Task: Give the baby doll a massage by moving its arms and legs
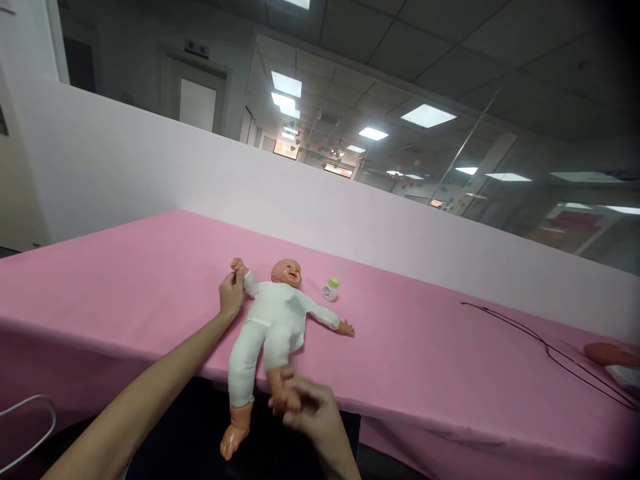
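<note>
A baby doll [277,307] in a white suit lies on its back on the pink-covered table [410,347], its legs hanging over the front edge. My left hand [231,293] grips the doll's raised arm near the wrist, at the left of its body. Around the doll's foot on the right side of the picture, my right hand [310,403] is curled, slightly blurred. The doll's other arm rests stretched out on the cloth. Just right of the doll's head stands a small clear bottle [331,290] with a green cap.
Thin black cables [535,333] run across the right part of the table. Part of another doll [607,355] shows at the right edge. A low white wall [320,213] borders the back, and a white cable [50,413] loops at lower left.
</note>
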A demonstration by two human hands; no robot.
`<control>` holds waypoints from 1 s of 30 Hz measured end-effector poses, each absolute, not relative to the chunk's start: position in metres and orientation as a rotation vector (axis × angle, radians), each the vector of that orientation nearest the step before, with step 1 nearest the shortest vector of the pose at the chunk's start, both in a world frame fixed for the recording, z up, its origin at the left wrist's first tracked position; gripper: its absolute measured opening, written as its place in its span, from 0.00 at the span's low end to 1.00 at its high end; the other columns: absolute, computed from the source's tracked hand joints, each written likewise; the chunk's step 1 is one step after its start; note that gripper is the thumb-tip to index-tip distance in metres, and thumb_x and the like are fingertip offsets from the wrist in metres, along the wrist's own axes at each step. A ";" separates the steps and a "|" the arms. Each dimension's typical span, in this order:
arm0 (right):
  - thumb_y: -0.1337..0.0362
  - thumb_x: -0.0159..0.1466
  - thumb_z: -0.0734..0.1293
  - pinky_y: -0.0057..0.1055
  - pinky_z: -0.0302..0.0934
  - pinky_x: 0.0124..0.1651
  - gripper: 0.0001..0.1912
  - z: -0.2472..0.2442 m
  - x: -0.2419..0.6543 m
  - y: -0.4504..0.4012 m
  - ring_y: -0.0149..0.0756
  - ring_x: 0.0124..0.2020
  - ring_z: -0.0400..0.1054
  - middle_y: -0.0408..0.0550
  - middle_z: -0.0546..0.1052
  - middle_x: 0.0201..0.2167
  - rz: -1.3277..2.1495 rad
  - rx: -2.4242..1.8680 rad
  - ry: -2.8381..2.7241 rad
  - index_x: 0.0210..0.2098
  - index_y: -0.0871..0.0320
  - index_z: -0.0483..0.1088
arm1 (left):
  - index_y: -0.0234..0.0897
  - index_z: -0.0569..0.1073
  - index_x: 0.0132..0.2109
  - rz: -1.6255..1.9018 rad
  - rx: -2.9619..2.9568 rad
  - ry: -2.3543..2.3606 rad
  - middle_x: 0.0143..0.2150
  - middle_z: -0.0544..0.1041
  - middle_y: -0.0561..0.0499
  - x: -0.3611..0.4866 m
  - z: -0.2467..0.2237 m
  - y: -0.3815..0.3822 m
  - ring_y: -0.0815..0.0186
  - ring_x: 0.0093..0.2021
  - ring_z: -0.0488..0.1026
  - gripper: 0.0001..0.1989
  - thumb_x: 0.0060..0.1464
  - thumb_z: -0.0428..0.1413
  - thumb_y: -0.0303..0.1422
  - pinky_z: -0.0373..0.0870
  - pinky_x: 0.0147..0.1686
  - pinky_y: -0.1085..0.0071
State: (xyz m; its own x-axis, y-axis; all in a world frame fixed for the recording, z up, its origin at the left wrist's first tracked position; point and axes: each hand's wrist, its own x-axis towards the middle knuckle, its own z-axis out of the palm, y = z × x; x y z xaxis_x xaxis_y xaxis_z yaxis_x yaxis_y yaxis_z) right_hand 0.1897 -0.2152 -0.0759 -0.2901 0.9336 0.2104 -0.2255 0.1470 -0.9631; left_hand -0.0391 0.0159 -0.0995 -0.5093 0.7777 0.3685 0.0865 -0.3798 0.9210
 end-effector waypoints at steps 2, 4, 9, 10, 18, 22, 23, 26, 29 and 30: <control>0.63 0.44 0.85 0.35 0.72 0.45 0.22 -0.093 0.193 -0.231 0.42 0.42 0.77 0.48 0.80 0.47 1.515 -0.713 -1.423 0.40 0.49 0.85 | 0.39 0.71 0.30 1.935 0.946 1.453 0.27 0.75 0.49 -0.046 -0.104 0.022 0.61 0.28 0.72 0.28 0.63 0.47 0.57 0.66 0.28 0.68; 0.64 0.43 0.85 0.34 0.71 0.42 0.22 -0.105 0.195 -0.236 0.38 0.37 0.77 0.46 0.80 0.44 1.561 -0.703 -1.409 0.38 0.47 0.85 | 0.40 0.70 0.28 1.930 0.875 1.498 0.26 0.74 0.49 -0.048 -0.105 0.024 0.61 0.27 0.71 0.28 0.63 0.46 0.57 0.65 0.28 0.67; 0.55 0.51 0.82 0.40 0.74 0.46 0.24 -0.078 0.198 -0.213 0.42 0.38 0.79 0.52 0.79 0.53 1.400 -0.767 -1.316 0.47 0.51 0.83 | 0.38 0.76 0.34 1.924 1.477 1.314 0.30 0.77 0.48 -0.036 -0.092 0.006 0.62 0.30 0.71 0.24 0.62 0.52 0.53 0.66 0.31 0.68; 0.54 0.54 0.81 0.41 0.74 0.46 0.25 -0.067 0.195 -0.203 0.43 0.39 0.79 0.54 0.79 0.54 1.327 -0.812 -1.286 0.49 0.53 0.82 | 0.38 0.78 0.36 1.863 1.662 1.245 0.34 0.79 0.47 -0.033 -0.090 0.001 0.61 0.33 0.73 0.21 0.61 0.54 0.52 0.68 0.33 0.68; 0.53 0.49 0.83 0.44 0.74 0.52 0.30 -0.054 0.144 -0.143 0.46 0.46 0.78 0.57 0.75 0.61 1.264 -0.798 -1.057 0.49 0.57 0.81 | 0.41 0.81 0.42 1.653 2.090 1.134 0.41 0.81 0.45 -0.028 -0.091 -0.007 0.58 0.41 0.76 0.13 0.60 0.57 0.43 0.70 0.41 0.65; 0.57 0.51 0.82 0.41 0.72 0.54 0.24 -0.061 0.160 -0.185 0.50 0.56 0.73 0.55 0.76 0.60 1.279 -0.819 -1.145 0.46 0.54 0.82 | 0.38 0.78 0.36 1.835 1.631 1.236 0.33 0.79 0.48 -0.030 -0.091 0.002 0.62 0.32 0.72 0.20 0.64 0.53 0.49 0.67 0.33 0.68; 0.58 0.51 0.83 0.40 0.72 0.53 0.23 -0.064 0.167 -0.197 0.50 0.54 0.74 0.54 0.77 0.58 1.300 -0.833 -1.181 0.45 0.54 0.83 | 0.38 0.76 0.35 1.886 1.488 1.285 0.31 0.78 0.49 -0.032 -0.091 0.005 0.63 0.30 0.71 0.21 0.64 0.52 0.51 0.66 0.31 0.68; 0.57 0.47 0.84 0.39 0.72 0.47 0.22 -0.081 0.186 -0.224 0.45 0.44 0.77 0.51 0.79 0.53 1.431 -0.794 -1.289 0.42 0.51 0.84 | 0.40 0.70 0.28 1.916 1.119 1.480 0.26 0.74 0.50 -0.042 -0.095 0.015 0.62 0.28 0.69 0.26 0.65 0.48 0.53 0.62 0.28 0.68; 0.56 0.42 0.86 0.39 0.71 0.49 0.24 -0.101 0.195 -0.232 0.46 0.46 0.76 0.49 0.81 0.46 1.470 -0.739 -1.390 0.39 0.50 0.85 | 0.41 0.68 0.25 1.874 0.944 1.580 0.24 0.72 0.49 -0.046 -0.097 0.019 0.61 0.26 0.69 0.27 0.65 0.46 0.54 0.61 0.27 0.67; 0.57 0.42 0.86 0.40 0.70 0.51 0.23 -0.103 0.197 -0.231 0.47 0.46 0.76 0.49 0.81 0.46 1.459 -0.746 -1.408 0.38 0.50 0.85 | 0.40 0.68 0.26 1.886 0.971 1.565 0.25 0.73 0.49 -0.045 -0.096 0.018 0.61 0.27 0.69 0.27 0.65 0.46 0.54 0.61 0.28 0.67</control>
State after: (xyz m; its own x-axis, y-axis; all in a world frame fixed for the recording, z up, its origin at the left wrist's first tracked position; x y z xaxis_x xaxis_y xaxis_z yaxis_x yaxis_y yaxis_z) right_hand 0.1968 -0.2315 -0.1032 -0.3706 0.9114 0.1791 -0.2113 0.1051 -0.9718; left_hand -0.0452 0.0178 -0.0959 -0.6205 0.7565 0.2068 0.0634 -0.2144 0.9747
